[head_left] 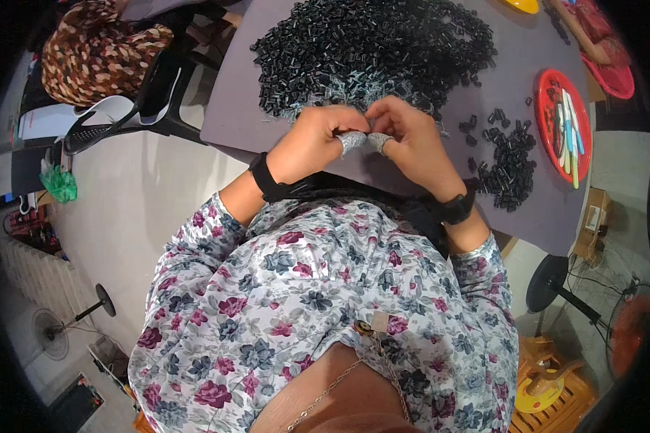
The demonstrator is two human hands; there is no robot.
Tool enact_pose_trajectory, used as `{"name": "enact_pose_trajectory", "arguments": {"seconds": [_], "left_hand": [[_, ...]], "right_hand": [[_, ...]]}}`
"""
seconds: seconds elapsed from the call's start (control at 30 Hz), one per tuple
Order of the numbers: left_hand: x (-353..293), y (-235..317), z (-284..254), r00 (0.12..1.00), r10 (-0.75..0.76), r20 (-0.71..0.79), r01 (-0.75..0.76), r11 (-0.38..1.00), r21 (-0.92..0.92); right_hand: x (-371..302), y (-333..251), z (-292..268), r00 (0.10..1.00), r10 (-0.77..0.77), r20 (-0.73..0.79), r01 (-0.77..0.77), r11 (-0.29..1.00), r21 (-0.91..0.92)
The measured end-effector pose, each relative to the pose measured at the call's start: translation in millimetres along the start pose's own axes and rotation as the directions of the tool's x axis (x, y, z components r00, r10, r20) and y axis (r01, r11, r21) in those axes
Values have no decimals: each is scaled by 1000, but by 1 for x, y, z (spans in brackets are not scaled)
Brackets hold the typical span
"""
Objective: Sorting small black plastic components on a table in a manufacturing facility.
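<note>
My left hand and my right hand meet at the table's near edge, fingers bent and tips pinched together. Between the fingertips is a small black piece, mostly hidden by the fingers. Both thumbs are wrapped in greyish covering, and each wrist wears a black band. Just beyond the hands spreads a large heap of small black plastic pieces. Thin pale scraps lie along the near side of that heap. A smaller pile of similar black pieces sits to the right of my right hand.
On the table's right edge stands a red tray holding several slim-handled tools and black bits. Another person's arm shows at far right. A black chair and a person in patterned clothing are at far left.
</note>
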State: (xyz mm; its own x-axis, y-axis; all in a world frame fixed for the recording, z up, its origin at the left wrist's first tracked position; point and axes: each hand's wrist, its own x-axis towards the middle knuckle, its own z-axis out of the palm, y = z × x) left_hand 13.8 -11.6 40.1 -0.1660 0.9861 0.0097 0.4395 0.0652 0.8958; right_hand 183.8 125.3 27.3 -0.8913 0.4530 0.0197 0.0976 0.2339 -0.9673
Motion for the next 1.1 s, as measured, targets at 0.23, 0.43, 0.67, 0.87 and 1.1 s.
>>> {"name": "enact_pose_trajectory", "arguments": {"seconds": [0.23,0.43,0.67,0.87,1.1], "left_hand": [[-11,-20,-2,980,170,100,-181,978,108],[-17,-31,-7,984,-174,42,177,908,-379],[-19,-39,-7,972,-228,50,224,848,-480],[-18,-39,-3,974,-222,37,210,837,-505],[-16,-33,-1,972,-234,7,213,873,-440]], "right_hand": [[-8,9,3,982,138,132,-165,962,220],[-3,-2,-16,991,6,-133,-31,981,-189],[2,7,1,967,-251,-34,202,843,-500],[7,14,13,955,-295,42,240,679,-694],[1,5,-4,995,-95,-27,85,960,-266]]}}
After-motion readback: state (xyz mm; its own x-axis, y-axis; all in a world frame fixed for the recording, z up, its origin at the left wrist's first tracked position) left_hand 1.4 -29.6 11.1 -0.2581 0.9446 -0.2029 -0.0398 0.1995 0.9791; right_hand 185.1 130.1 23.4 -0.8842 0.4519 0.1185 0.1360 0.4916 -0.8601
